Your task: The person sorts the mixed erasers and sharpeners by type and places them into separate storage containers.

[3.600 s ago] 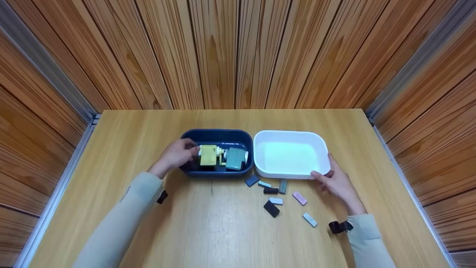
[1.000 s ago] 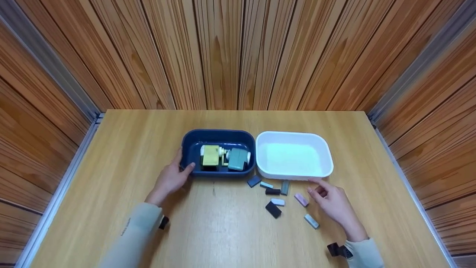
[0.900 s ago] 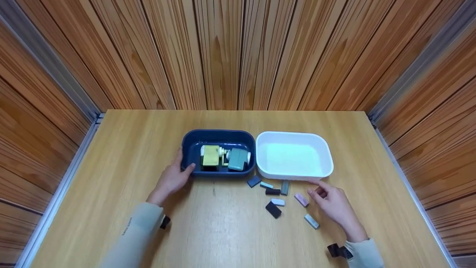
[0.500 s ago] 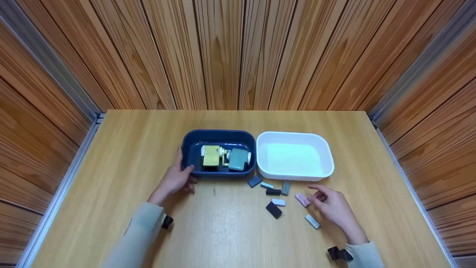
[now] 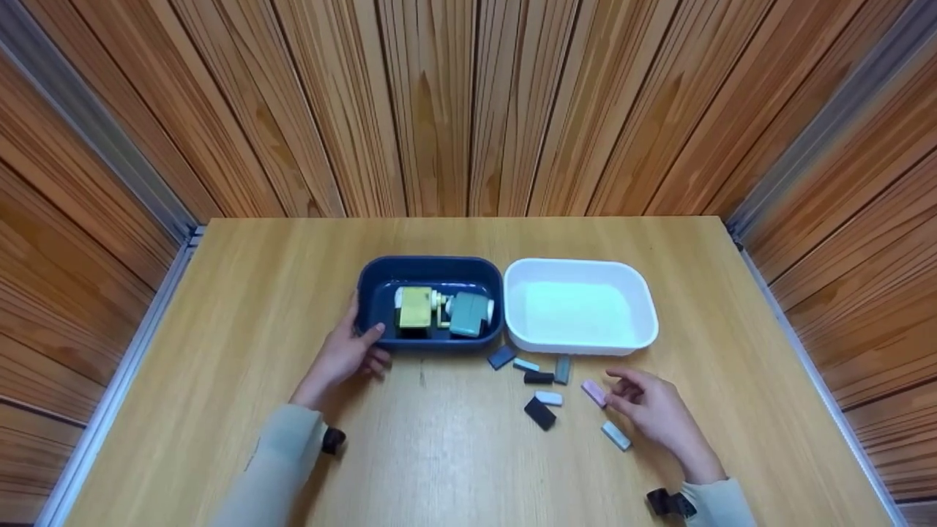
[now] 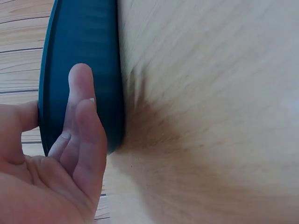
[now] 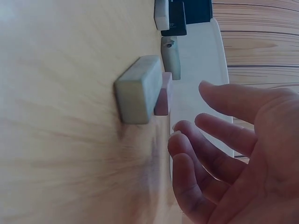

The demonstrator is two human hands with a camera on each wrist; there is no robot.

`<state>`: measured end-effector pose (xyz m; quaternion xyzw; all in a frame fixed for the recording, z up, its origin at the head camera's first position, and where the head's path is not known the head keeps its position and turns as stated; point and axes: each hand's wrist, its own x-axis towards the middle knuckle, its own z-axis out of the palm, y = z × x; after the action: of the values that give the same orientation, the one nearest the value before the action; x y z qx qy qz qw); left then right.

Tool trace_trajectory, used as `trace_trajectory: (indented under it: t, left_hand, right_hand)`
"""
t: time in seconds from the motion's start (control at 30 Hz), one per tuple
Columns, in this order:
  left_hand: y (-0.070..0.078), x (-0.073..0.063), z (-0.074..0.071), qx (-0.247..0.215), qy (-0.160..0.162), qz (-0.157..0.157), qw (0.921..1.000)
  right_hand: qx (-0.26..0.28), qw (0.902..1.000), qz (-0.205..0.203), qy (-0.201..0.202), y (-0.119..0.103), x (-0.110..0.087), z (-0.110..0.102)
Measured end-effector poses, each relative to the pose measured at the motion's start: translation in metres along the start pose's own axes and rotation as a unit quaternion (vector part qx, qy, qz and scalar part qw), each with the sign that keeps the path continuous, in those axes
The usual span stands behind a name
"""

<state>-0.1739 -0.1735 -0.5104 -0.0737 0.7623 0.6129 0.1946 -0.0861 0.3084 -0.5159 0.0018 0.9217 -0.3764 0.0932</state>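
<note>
No text, label, brand, number or sign can be read in these views.

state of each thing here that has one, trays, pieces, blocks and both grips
navy tray: upright, open-topped
white tray: upright, open-topped
yellow piece: lying in the navy tray
teal piece: lying in the navy tray
pink block: loose on the table
seven other blocks: loose on the table
left grip: holding the navy tray's near left corner
right grip: loosely curled, holding nothing
</note>
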Motion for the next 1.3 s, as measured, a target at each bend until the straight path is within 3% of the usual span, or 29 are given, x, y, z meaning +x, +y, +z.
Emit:
trace_trajectory:
  t: [0.27,0.67,1.3]
  left_hand:
    - [0.000,-0.002,0.003,-0.010,0.012,0.008,0.9999]
    - [-0.002,-0.004,0.004,-0.021,0.008,-0.003,0.9997]
    - [-0.001,-0.001,0.003,-0.012,-0.005,-0.008,0.9999]
  right_hand:
    - [-0.005,0.9998,-0.019,0.007,0.002,0.001,0.007]
    - [0.009,0.9999,-0.007,-0.003,0.002,0.006,0.014]
    - [-0.028,0.9995,-0.009,0.006,0.001,0.008,0.016]
